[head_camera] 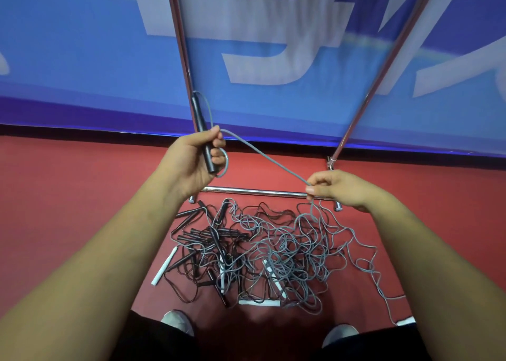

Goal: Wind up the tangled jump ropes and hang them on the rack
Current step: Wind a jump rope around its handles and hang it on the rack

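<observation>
Backdrop: red floor (82, 182) under us; big blue banner with white lettering (82, 59) hanging behind it
Rack: chrome metal rack (254, 191); its shiny base bar lies on the floor just behind the pile, and we can see two thin uprights slanting up in front of the banner
Left hand: our left hand (191, 158) is wrapped round a slim black plastic handle (201, 126); the handle is tilted, top end poking out above the fist; a small loop of cord curls beside the fingers
Right hand: our right hand (336, 188) pinches the cord between thumb and fingers; hands well apart, right one lower
Rope: thin grey jump rope (262, 155) arcs out of the handle's top, runs on a diagonal down to the right hand, then drops into the pile
Pile: tangled heap of black and grey ropes (260, 251) on the floor between our arms; black handles mostly on the left, a few white handles (164, 269) mixed in; one grey strand trails off to the right
Feet: grey shoe toes (178, 321) at the bottom edge, near the heap
</observation>
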A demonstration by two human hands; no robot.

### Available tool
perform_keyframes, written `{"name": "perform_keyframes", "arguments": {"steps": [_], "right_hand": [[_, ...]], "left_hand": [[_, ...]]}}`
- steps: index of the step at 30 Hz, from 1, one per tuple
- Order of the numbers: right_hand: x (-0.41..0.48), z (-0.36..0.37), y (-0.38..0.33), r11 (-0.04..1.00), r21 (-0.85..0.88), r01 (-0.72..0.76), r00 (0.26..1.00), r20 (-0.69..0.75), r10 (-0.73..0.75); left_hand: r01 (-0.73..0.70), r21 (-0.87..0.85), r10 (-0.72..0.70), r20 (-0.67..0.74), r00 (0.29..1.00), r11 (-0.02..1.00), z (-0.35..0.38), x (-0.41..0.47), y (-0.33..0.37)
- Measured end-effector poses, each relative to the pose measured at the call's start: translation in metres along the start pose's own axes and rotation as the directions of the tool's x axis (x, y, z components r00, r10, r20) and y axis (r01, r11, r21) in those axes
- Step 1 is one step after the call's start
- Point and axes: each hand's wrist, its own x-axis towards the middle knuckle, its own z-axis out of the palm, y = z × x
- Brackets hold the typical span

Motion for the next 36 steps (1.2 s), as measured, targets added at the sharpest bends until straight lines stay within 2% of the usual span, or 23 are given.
{"name": "perform_keyframes", "arguments": {"steps": [2,3,4,5,6,7,8,9,10,11,13,15,18,20,22,23,25,27,30,33,34,35,36], "right_hand": [[0.003,0.006,0.000,0.989,0.145,-0.014,0.999,-0.038,0.020],[0.004,0.008,-0.005,0.966,0.259,-0.014,0.997,-0.075,0.035],[0.004,0.009,-0.016,0.937,0.349,-0.006,0.992,-0.118,0.050],[0.004,0.009,-0.027,0.927,0.374,0.014,0.985,-0.166,0.052],[0.003,0.009,-0.039,0.947,0.319,0.039,0.978,-0.207,0.029],[0.001,0.010,-0.050,0.978,0.203,0.054,0.976,-0.217,-0.009],[-0.002,0.012,-0.060,0.996,0.075,0.056,0.982,-0.182,-0.042],[-0.005,0.016,-0.070,0.998,-0.012,0.056,0.991,-0.121,-0.057],[-0.008,0.022,-0.078,0.997,-0.041,0.069,0.996,-0.049,-0.071],[-0.011,0.027,-0.085,0.995,-0.030,0.092,0.996,0.013,-0.091],[-0.015,0.030,-0.097,0.988,0.035,0.154,0.985,0.078,-0.156],[-0.017,0.027,-0.103,0.973,0.133,0.190,0.975,0.089,-0.203],[-0.019,0.022,-0.104,0.921,0.322,0.218,0.969,0.043,-0.244],[-0.018,0.020,-0.098,0.869,0.425,0.254,0.966,-0.059,-0.254],[-0.015,0.016,-0.093,0.873,0.389,0.293,0.956,-0.135,-0.260],[-0.014,0.014,-0.088,0.901,0.317,0.296,0.954,-0.136,-0.266],[-0.010,0.011,-0.070,0.961,0.122,0.247,0.968,-0.073,-0.239],[-0.006,0.007,-0.044,0.991,-0.020,0.134,0.991,-0.008,-0.134],[-0.007,-0.003,-0.009,1.000,0.000,-0.015,0.999,0.044,0.015],[-0.007,-0.002,0.002,0.998,-0.050,-0.042,0.997,0.061,0.045],[-0.004,0.001,0.003,0.999,-0.021,-0.036,0.999,0.026,0.037],[-0.002,0.004,0.003,0.998,0.060,-0.036,0.999,-0.034,0.038],[0.000,0.006,0.001,0.984,0.178,-0.027,0.994,-0.102,0.045]], "left_hand": [[-0.019,0.035,0.022,-0.096,0.995,0.999,-0.003,0.003,0.000],[-0.063,0.194,0.101,-0.193,0.976,0.979,-0.008,0.007,0.000],[-0.090,0.490,0.253,-0.277,0.927,0.867,-0.014,0.010,-0.001],[-0.056,0.775,0.431,-0.288,0.855,0.629,-0.022,0.013,-0.002],[-0.028,0.909,0.548,-0.226,0.806,0.416,-0.026,0.015,-0.002],[-0.040,0.945,0.571,-0.161,0.805,0.324,-0.025,0.015,-0.002],[-0.093,0.929,0.519,-0.116,0.847,0.359,-0.016,0.010,-0.004],[-0.144,0.884,0.420,-0.064,0.906,0.445,-0.008,0.007,-0.008],[-0.167,0.839,0.310,-0.002,0.951,0.518,-0.001,0.004,-0.014],[-0.182,0.828,0.224,0.071,0.972,0.530,0.008,0.000,-0.019],[-0.248,0.859,0.157,0.197,0.968,0.448,0.015,-0.003,-0.031],[-0.310,0.868,0.156,0.270,0.950,0.387,0.019,-0.005,-0.034],[-0.353,0.828,0.106,0.343,0.933,0.435,0.020,-0.009,-0.031],[-0.326,0.814,0.026,0.359,0.933,0.481,0.020,-0.012,-0.029],[-0.294,0.793,0.036,0.326,0.945,0.534,0.020,-0.011,-0.029],[-0.265,0.741,0.079,0.276,0.958,0.617,0.020,-0.009,-0.028],[-0.226,0.527,0.154,0.177,0.972,0.819,0.021,-0.003,-0.022],[-0.206,0.344,0.186,0.091,0.978,0.916,0.015,0.000,-0.011],[-0.168,0.297,0.184,-0.028,0.982,0.940,-0.003,0.002,0.000],[-0.150,0.228,0.182,-0.129,0.975,0.962,-0.008,0.005,-0.001],[-0.150,0.248,0.197,-0.175,0.965,0.957,-0.008,0.007,-0.001],[-0.154,0.365,0.248,-0.228,0.942,0.918,-0.010,0.009,0.001],[-0.134,0.565,0.333,-0.265,0.905,0.814,-0.016,0.012,0.002]]}}
